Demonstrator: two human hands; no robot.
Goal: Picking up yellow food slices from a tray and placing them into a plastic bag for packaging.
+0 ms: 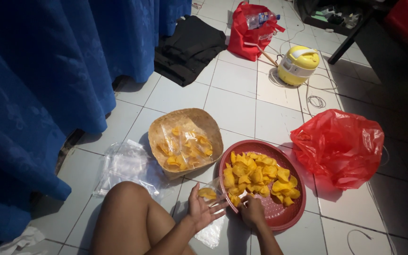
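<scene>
I sit on the floor [232, 104] with my knee up. My left hand [203, 208] is open, palm up, and it holds a clear bag [212, 222] with a few chips inside. The bag hangs down from my palm toward me. My right hand [252, 211] is curled at the near edge of the red tray [284, 218], right on the chips [259, 178]. I cannot tell if it has pinched one. The chips lie just past my right hand, to the right of the bag, so my right hand is nearer. Filled bags sit in the basket [185, 137] beyond my left hand.
</scene>
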